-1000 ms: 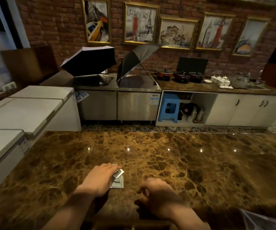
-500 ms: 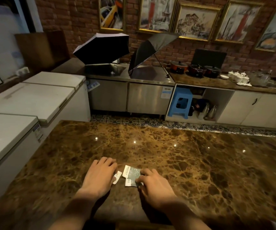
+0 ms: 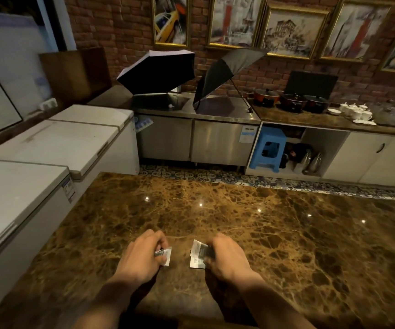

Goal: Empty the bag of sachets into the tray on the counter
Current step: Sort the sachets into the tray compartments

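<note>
Both my hands rest on the brown marble counter [image 3: 251, 224] near its front edge. My left hand [image 3: 142, 255] is curled around a small silver-and-white sachet [image 3: 164, 255] that sticks out past its fingertips. A little to the right, my right hand [image 3: 225, 257] grips two or more similar sachets [image 3: 197, 255], their white ends fanning out to the left. A gap of bare marble separates the two hands. No tray and no bag show in this view.
White chest freezers [image 3: 49, 148] line the left side of the counter. Beyond the far edge lie a tiled floor, steel cabinets with two open umbrellas [image 3: 158, 70], a blue stool [image 3: 269, 150], pots and cups.
The sachets lay together between my hands; now each hand has closed on some and they have drawn apart. The camera has tilted down and left, and the clear bag left view.
</note>
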`<state>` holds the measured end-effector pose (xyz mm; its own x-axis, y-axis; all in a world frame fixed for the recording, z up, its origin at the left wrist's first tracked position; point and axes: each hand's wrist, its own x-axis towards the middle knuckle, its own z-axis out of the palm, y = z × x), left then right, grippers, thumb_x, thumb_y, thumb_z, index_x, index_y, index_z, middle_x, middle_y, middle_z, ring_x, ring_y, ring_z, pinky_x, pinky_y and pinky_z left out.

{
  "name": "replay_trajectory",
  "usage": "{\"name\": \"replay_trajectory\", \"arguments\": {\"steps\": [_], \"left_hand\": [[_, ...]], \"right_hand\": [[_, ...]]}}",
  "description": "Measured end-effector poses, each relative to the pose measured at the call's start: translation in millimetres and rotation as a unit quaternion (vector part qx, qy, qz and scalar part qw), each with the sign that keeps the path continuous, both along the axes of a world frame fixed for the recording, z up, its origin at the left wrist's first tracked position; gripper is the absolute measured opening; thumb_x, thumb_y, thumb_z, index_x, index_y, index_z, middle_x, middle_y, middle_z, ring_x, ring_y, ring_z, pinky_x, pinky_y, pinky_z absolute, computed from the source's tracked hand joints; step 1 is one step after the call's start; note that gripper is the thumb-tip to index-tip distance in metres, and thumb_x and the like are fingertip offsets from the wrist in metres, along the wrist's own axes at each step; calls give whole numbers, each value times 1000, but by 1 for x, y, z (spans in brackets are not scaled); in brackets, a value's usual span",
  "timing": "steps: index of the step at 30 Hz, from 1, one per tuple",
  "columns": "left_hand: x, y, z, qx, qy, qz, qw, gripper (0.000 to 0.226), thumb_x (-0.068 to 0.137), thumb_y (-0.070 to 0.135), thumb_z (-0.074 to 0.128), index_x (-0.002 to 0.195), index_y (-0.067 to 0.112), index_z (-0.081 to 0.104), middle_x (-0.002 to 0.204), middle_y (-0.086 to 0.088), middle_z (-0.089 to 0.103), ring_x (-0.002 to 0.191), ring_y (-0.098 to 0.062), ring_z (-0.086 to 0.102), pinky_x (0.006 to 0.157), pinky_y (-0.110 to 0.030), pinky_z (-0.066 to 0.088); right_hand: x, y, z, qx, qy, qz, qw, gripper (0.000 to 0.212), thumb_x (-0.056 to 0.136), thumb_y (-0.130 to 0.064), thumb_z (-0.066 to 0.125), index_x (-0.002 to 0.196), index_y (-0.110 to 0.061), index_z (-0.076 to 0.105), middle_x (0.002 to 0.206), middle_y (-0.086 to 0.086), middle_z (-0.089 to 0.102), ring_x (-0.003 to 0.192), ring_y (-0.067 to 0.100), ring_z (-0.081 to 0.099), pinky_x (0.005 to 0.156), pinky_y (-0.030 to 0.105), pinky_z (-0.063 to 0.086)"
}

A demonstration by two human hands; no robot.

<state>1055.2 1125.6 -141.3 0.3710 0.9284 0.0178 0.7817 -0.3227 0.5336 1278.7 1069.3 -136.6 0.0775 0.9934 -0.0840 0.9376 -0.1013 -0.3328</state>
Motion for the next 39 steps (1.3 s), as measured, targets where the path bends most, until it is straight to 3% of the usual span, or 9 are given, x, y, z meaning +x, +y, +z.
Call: {"name": "replay_trajectory", "arguments": {"steps": [3, 7, 12, 19, 22, 25, 29, 32, 39], "left_hand": [[-5, -1, 5, -8, -76, 50, 996, 27, 75, 20, 79, 77, 36, 59, 83, 13, 60, 80, -1, 58, 72, -28, 44], [-7, -7, 13, -40, -164, 94, 981, 25, 72, 12, 72, 79, 35, 65, 74, 10, 68, 73, -5, 65, 73, -33, 55], [-8, -20, 23, -15, -195, 77, 978, 22, 71, 14, 74, 81, 32, 66, 72, 10, 68, 70, -6, 64, 69, -36, 56], [-4, -48, 52, -35, -206, 51, 977, 16, 67, 20, 72, 80, 29, 68, 77, 8, 70, 75, -9, 66, 67, -25, 54], [7, -65, 63, -73, -154, 10, 985, 22, 76, 9, 73, 87, 28, 68, 84, 8, 69, 79, -10, 66, 65, -20, 52], [19, -86, 65, -92, -99, -62, 989, 22, 80, 16, 75, 87, 34, 64, 85, 10, 68, 76, -2, 64, 71, -21, 56], [31, -114, 58, -140, -53, -148, 977, 41, 80, 7, 72, 91, 43, 56, 99, 8, 64, 89, -7, 63, 77, -16, 54], [29, -127, 49, -166, -45, -156, 973, 35, 72, 16, 74, 91, 42, 61, 98, 7, 70, 90, -6, 67, 76, -21, 56], [24, -150, 38, -109, 26, -164, 980, 34, 70, 28, 80, 98, 37, 64, 104, 12, 68, 94, -3, 65, 82, -22, 55]], "right_hand": [[-6, -1, 6, -9, 40, -9, 999, 20, 98, -42, 55, 92, -25, 63, 111, 2, 53, 115, 23, 51, 97, 37, 43], [-16, -8, 2, -53, 28, 57, 997, 29, 95, -42, 59, 108, -18, 70, 132, -3, 50, 123, 19, 43, 108, 36, 40], [-21, -20, -6, 1, -5, 29, 1000, 22, 92, -31, 67, 111, -19, 66, 122, 2, 53, 118, 24, 49, 104, 36, 43], [-5, -50, 15, 23, 175, -107, 978, 23, 80, -10, 76, 81, -26, 58, 98, -6, 64, 92, 13, 63, 85, 33, 57], [14, -66, 31, 44, 277, -98, 955, 27, 75, 2, 76, 87, -17, 62, 87, 0, 70, 74, 10, 68, 59, 26, 59], [28, -83, 44, 53, 304, -93, 947, 31, 76, 5, 67, 91, -20, 58, 88, 4, 69, 78, 18, 68, 65, 39, 62], [35, -106, 53, 20, 238, -95, 966, 29, 90, -1, 62, 107, -25, 55, 98, -8, 61, 87, 11, 61, 64, 18, 48], [30, -118, 57, -9, 210, -76, 975, 37, 93, -10, 63, 124, -28, 54, 112, -10, 54, 102, 10, 57, 70, 14, 48], [13, -144, 68, -79, 277, 4, 957, 36, 92, -14, 62, 124, -32, 57, 111, -3, 64, 96, 12, 65, 75, 21, 56]]}}
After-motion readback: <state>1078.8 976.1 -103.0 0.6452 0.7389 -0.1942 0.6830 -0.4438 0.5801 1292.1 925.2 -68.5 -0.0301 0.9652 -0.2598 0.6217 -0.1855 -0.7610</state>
